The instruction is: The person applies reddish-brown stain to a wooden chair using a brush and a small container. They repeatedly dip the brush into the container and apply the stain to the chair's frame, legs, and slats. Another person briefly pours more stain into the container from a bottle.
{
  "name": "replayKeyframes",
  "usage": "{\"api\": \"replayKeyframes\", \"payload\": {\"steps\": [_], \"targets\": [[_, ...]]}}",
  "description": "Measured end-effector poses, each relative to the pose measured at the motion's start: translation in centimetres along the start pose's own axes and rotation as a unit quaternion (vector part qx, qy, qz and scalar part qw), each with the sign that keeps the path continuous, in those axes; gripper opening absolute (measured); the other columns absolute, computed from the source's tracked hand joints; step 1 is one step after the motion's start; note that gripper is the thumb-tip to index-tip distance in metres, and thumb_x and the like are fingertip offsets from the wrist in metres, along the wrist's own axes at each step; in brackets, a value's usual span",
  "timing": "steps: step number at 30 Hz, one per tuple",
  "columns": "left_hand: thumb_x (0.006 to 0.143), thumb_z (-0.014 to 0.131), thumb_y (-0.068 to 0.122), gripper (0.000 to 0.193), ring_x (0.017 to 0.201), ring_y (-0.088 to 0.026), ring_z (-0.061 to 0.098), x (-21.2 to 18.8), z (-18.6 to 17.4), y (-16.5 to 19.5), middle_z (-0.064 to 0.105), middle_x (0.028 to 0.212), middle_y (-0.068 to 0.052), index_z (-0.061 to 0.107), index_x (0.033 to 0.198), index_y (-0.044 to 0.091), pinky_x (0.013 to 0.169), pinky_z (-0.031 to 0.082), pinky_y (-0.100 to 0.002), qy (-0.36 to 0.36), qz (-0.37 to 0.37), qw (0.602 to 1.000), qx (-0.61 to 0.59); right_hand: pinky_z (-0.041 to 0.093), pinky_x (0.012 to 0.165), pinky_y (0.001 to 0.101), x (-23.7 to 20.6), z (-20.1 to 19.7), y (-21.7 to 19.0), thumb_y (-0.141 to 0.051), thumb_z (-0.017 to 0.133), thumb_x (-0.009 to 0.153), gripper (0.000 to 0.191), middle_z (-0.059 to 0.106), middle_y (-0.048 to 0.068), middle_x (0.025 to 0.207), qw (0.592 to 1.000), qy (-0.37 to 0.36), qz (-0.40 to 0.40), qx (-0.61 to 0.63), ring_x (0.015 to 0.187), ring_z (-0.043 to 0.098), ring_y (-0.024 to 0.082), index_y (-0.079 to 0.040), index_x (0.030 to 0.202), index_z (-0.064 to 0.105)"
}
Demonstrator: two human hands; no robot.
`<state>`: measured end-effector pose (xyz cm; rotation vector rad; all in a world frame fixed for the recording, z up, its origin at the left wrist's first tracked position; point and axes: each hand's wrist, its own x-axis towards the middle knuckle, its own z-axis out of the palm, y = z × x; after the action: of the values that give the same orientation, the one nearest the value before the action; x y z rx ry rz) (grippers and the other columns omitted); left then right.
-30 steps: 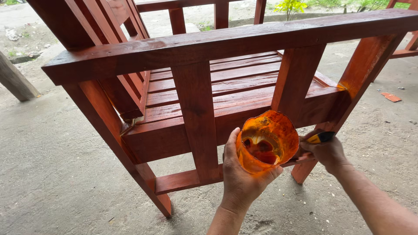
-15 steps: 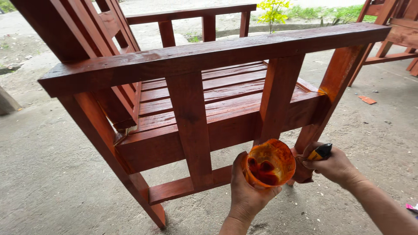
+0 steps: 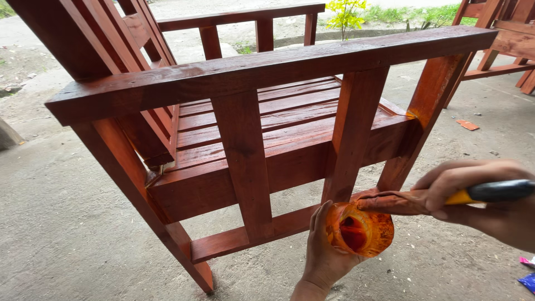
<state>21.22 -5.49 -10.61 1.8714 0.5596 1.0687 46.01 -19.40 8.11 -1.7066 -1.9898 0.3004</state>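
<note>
Left hand [image 3: 326, 259] wraps from below around a small orange cup [image 3: 359, 228], stain-smeared and translucent, its mouth tipped toward the camera with dark red liquid inside. Right hand [image 3: 473, 195] is closed on a brush [image 3: 446, 198]: black and yellow handle lying roughly level, long axis running right to left, flat stained bristles resting on the cup's rim. The cup is just left of the right hand and touching the brush. Directly beyond both hands stands a chair [image 3: 251, 139], slatted wood, glossy red-brown and wet-looking. Its low side rail [image 3: 256, 234] is nearest, beside the left hand. Rough grey concrete floor [image 3: 67, 223] is underneath.
</note>
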Motion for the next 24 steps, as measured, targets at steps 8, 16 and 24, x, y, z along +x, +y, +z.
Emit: {"api": "replayKeyframes", "payload": {"steps": [8,16,24], "targets": [[0.063,0.101,0.043,0.124,0.140,-0.027,0.057,0.2,-0.1,0.6,0.047,0.148,-0.011,0.027,0.158,0.018,0.115,0.055,-0.034,-0.006,0.014,1.000,-0.018,0.064,0.086,0.0336,3.2,4.2,-7.2,-0.018,0.082,0.084,0.005,0.073,-0.001,0.107,0.992,-0.079,0.057,0.075,0.100,0.072,0.017,-0.020,0.086,0.078],[0.058,0.101,0.046,0.128,0.137,-0.023,0.057,0.5,0.0,1.3,0.049,0.145,-0.005,0.024,0.158,0.023,0.116,0.049,-0.034,-0.037,-0.047,0.998,-0.026,0.059,0.084,0.0343,4.7,7.3,-9.5,-0.015,0.078,0.082,0.006,0.077,-0.009,0.105,0.985,-0.082,0.143,-0.047,0.097,0.072,0.014,-0.019,0.086,0.079],[0.037,0.104,0.044,0.128,0.132,-0.017,0.063,2.2,0.0,2.5,0.062,0.140,0.003,0.044,0.148,0.023,0.113,0.051,-0.029,-0.066,-0.219,0.929,-0.291,0.059,0.094,0.0378,3.7,6.3,-6.7,-0.009,0.078,0.075,0.027,0.079,-0.006,0.120,0.984,0.022,-0.140,-0.108,0.113,0.071,0.020,-0.028,0.094,0.081]]}}
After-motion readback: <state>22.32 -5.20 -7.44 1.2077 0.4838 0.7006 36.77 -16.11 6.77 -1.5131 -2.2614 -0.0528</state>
